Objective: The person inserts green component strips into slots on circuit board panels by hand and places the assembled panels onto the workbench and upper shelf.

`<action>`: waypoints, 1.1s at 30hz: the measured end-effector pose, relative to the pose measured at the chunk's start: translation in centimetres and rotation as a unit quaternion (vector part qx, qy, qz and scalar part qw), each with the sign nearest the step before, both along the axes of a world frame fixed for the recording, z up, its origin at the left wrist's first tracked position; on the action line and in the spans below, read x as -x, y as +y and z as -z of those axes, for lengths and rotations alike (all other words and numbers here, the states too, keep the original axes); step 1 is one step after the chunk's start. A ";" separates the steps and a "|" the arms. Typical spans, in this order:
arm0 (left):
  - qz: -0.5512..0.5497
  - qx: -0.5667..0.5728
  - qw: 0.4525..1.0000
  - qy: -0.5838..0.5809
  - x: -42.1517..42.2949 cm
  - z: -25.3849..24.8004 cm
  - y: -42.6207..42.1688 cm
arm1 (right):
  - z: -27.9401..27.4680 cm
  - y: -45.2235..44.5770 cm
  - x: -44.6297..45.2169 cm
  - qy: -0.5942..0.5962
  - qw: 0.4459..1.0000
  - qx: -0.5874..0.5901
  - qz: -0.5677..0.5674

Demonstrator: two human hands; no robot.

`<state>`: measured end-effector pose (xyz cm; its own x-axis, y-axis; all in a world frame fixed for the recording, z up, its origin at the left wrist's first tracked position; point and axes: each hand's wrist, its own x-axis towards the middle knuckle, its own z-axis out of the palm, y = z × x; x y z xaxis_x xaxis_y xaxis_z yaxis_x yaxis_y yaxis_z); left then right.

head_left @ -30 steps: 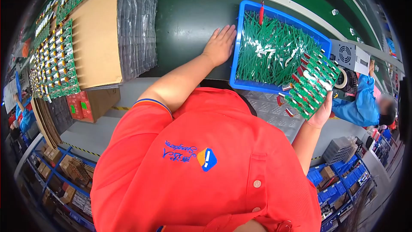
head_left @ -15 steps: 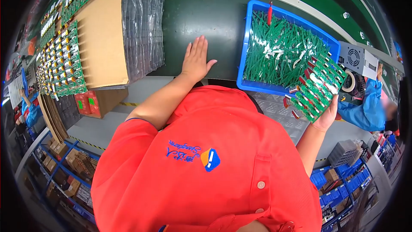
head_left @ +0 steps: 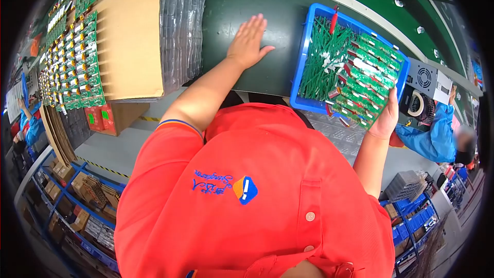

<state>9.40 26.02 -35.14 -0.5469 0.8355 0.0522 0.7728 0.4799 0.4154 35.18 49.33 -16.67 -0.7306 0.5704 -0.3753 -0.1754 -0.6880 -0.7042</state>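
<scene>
while the left hand (head_left: 249, 42) is spread flat and empty, the half-curled right hand (head_left: 386, 119) grips a circuit panel (head_left: 366, 92).

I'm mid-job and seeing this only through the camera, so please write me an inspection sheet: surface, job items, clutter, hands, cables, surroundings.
Surface: dark green bench, bare between the tray stack and blue bin.
Job's things: circuit-board panel held partly over the bin; green strips inside it.
Clutter: red-handled tool at the bin's far edge; boards on a cardboard sheet.
Hands: left hand palm down at the bench, fingers extended, contact unclear; right hand grips the panel's near right edge.
Cables: nothing seen.
Surroundings: grey fan unit and a co-worker's blue sleeve, right.
</scene>
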 end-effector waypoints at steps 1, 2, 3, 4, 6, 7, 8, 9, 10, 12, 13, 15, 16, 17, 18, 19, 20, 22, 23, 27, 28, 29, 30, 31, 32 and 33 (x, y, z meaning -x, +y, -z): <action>0.043 -0.012 0.999 0.001 0.2 0.1 0.6 | 0.1 -0.1 0.7 0.007 1.000 0.002 -0.013; 0.043 -0.013 0.999 0.002 0.3 0.4 0.7 | 0.1 -0.3 1.2 0.023 0.999 0.022 -0.027; 0.090 -0.026 0.996 -0.004 0.4 0.6 0.8 | 0.1 -0.5 1.9 0.023 0.999 0.021 -0.028; 0.137 -0.039 0.990 -0.011 0.3 0.8 0.8 | -0.1 -0.8 2.5 0.034 0.998 0.024 -0.041; 0.163 -0.036 0.986 -0.020 0.1 0.9 -0.2 | 0.1 -1.1 3.3 0.054 0.996 0.053 -0.055; 0.189 -0.033 0.981 -0.030 -0.2 0.6 -0.7 | 0.1 -1.3 3.6 0.054 0.996 0.054 -0.054; 0.189 -0.032 0.981 -0.030 -0.6 0.4 -1.3 | 0.1 -1.4 4.0 0.052 0.996 0.043 -0.055; 0.204 -0.036 0.977 -0.052 -1.2 0.2 -1.9 | 0.2 -1.6 4.4 0.052 0.997 0.032 -0.056; 0.218 -0.039 0.972 -0.074 -1.7 0.0 -2.6 | 0.2 -1.7 4.7 0.058 0.995 0.045 -0.063; 0.226 -0.028 0.970 -0.086 -2.8 -0.4 -3.7 | 0.5 -2.0 5.3 0.041 0.997 0.039 -0.060; 0.239 -0.026 0.966 -0.093 -3.2 -0.4 -4.3 | 0.6 -2.0 5.5 0.023 0.998 0.032 -0.057; 0.264 -0.009 0.959 -0.105 -3.9 -0.7 -5.3 | 0.8 -2.1 6.0 0.028 0.997 0.037 -0.062; 0.263 -0.009 0.959 -0.106 -4.2 -0.8 -5.8 | 0.8 -2.2 6.4 0.015 0.997 0.033 -0.064; 0.274 -0.006 0.955 -0.112 -4.4 -1.0 -6.2 | 0.7 -2.4 6.7 0.002 0.997 0.028 -0.066; 0.284 -0.004 0.951 -0.119 -4.6 -1.1 -6.7 | 0.4 -2.8 7.3 0.010 0.997 0.030 -0.073; 0.290 0.007 0.950 -0.120 -4.7 -1.1 -7.1 | 0.5 -3.1 7.9 0.011 0.997 0.029 -0.075; 0.288 0.006 0.950 -0.120 -4.7 -1.1 -7.1 | 0.5 -3.2 8.5 0.006 0.996 0.024 -0.080; 0.276 -0.024 0.955 -0.105 -4.9 -1.3 -7.1 | 0.9 -3.9 10.0 0.001 0.994 0.030 -0.108; 0.275 -0.024 0.956 -0.105 -5.0 -1.3 -7.0 | 1.3 -4.4 11.0 -0.013 0.994 0.028 -0.106; 0.277 0.012 0.958 -0.065 -5.1 -1.2 -6.6 | 3.7 -7.8 17.0 -0.109 0.989 0.021 -0.097; 0.282 0.030 0.957 -0.066 -5.2 -1.1 -6.6 | 5.0 -8.6 18.6 -0.097 0.987 0.062 -0.114; 0.279 -0.005 0.957 -0.077 -5.3 -0.7 -6.8 | 6.6 -9.5 20.2 -0.084 0.982 0.104 -0.130; 0.277 -0.002 0.958 -0.077 -5.3 -0.5 -6.8 | 8.3 -10.3 21.8 -0.104 0.980 0.118 -0.119; 0.284 0.004 0.957 -0.053 -5.3 -0.3 -6.7 | 10.0 -11.1 23.3 -0.122 0.978 0.132 -0.107; 0.292 0.009 0.956 -0.029 -5.3 -0.2 -6.8 | 11.8 -11.7 24.7 -0.103 0.977 0.156 -0.099; 0.290 0.006 0.956 -0.035 -5.3 -0.5 -6.8 | 13.2 -12.3 25.8 -0.086 0.976 0.182 -0.089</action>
